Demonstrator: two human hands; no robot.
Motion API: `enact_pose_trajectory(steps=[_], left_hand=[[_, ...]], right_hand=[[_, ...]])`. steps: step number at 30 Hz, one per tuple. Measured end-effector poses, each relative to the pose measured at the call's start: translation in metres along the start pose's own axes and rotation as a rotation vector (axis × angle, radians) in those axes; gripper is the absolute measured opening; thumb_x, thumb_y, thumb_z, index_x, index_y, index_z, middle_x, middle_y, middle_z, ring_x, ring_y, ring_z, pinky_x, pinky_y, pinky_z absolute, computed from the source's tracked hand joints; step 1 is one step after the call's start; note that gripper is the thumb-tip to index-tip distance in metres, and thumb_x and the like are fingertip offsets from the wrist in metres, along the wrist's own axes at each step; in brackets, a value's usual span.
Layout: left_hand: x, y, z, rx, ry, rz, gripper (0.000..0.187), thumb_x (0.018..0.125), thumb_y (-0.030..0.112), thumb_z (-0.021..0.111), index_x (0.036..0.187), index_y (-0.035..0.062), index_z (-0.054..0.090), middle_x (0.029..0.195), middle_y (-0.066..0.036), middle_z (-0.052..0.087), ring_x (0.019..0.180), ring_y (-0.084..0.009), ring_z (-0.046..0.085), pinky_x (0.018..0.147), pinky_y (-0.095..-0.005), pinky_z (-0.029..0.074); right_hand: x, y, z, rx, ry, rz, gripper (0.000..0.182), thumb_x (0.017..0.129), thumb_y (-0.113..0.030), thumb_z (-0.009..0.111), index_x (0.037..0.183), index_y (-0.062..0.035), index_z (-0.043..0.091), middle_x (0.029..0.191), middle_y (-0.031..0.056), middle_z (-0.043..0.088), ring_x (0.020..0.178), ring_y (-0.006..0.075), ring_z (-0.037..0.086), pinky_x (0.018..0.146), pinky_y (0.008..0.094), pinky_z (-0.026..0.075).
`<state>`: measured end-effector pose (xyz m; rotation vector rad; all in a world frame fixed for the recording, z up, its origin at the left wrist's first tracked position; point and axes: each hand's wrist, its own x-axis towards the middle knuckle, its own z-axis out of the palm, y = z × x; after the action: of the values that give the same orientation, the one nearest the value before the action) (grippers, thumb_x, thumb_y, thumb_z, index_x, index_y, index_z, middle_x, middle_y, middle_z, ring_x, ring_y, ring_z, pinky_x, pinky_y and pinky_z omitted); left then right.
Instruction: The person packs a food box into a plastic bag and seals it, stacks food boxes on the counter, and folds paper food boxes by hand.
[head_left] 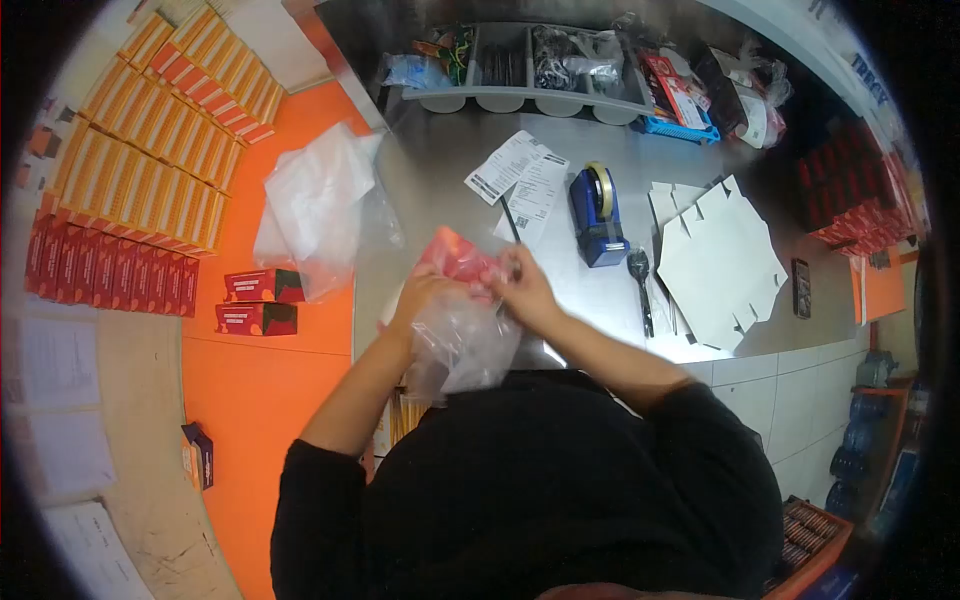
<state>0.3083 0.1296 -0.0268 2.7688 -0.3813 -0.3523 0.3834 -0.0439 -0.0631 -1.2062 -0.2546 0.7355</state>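
A red and orange package [463, 262], probably a small box, is in front of me at the near edge of the metal counter. A crumpled clear plastic bag [462, 340] wraps its near side and hangs toward my body. My left hand [424, 292] is closed round the left side of the package and bag. On the other side, my right hand [527, 293] has its fingers bent and pinching the bag at the package's right edge. A thin black pen [510, 220] points up from just beyond the right fingers, overlapping the printed slips [530, 190].
A blue tape dispenser [600, 220], a black-handled tool [641, 290] and white cardboard sheets [722, 265] are at right. Plastic bags [325, 200], red boxes [262, 286] and stacked orange boxes [150, 170] stand left. A grey divided tray [525, 95] lines the back.
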Motion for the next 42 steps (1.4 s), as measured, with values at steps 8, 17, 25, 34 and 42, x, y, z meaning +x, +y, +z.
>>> enact_pose_trajectory(steps=[8, 17, 25, 34, 42], left_hand=[[0.004, 0.037, 0.046, -1.396, 0.771, -0.203, 0.024, 0.087, 0.01, 0.049, 0.11, 0.002, 0.051, 0.1, -0.008, 0.056, 0.089, -0.0188, 0.056, 0.079, -0.0339, 0.049], [0.019, 0.032, 0.078, -1.449, 0.624, -0.321, 0.026, 0.088, 0.011, 0.048, 0.112, 0.0013, 0.05, 0.101, -0.009, 0.057, 0.093, -0.02, 0.056, 0.081, -0.0343, 0.047], [0.0, 0.018, 0.088, -1.388, 0.622, -0.522, 0.027, 0.089, 0.013, 0.048, 0.113, 0.0008, 0.05, 0.1, -0.01, 0.057, 0.094, -0.0209, 0.055, 0.084, -0.0344, 0.046], [0.002, 0.02, 0.088, -1.363, 0.612, -0.627, 0.029, 0.09, 0.015, 0.048, 0.114, 0.0003, 0.049, 0.1, -0.012, 0.058, 0.096, -0.0218, 0.055, 0.086, -0.0345, 0.044], [0.0, 0.021, 0.084, -1.311, 0.606, -0.542, 0.03, 0.091, 0.017, 0.049, 0.115, -0.0002, 0.049, 0.1, -0.013, 0.059, 0.097, -0.0226, 0.055, 0.089, -0.0347, 0.043]], right_hand=[[-0.018, 0.004, -0.008, -0.992, -0.155, -0.612, 0.041, 0.068, -0.023, 0.076, 0.093, -0.005, 0.048, 0.099, 0.0126, 0.052, 0.091, 0.0242, 0.05, 0.078, 0.0356, 0.042], [0.071, -0.21, -0.012, -0.81, -1.055, -0.523, 0.028, 0.078, -0.017, 0.067, 0.102, -0.006, 0.06, 0.092, 0.0071, 0.063, 0.089, 0.0207, 0.06, 0.081, 0.0324, 0.046], [0.349, -0.187, -0.301, -1.916, 0.202, 0.023, 0.02, 0.076, -0.011, 0.056, 0.089, -0.0027, 0.067, 0.093, 0.0199, 0.064, 0.089, 0.0329, 0.062, 0.078, 0.0424, 0.049], [0.375, -0.175, -0.297, -1.595, 0.345, 0.081, 0.022, 0.074, -0.01, 0.054, 0.091, -0.0065, 0.068, 0.103, 0.0182, 0.062, 0.098, 0.0324, 0.06, 0.084, 0.0409, 0.048], [0.302, -0.213, -0.291, -1.257, 0.306, -0.017, 0.006, 0.068, -0.007, 0.063, 0.074, -0.0062, 0.065, 0.072, 0.0044, 0.064, 0.067, 0.0082, 0.059, 0.059, 0.0234, 0.045]])
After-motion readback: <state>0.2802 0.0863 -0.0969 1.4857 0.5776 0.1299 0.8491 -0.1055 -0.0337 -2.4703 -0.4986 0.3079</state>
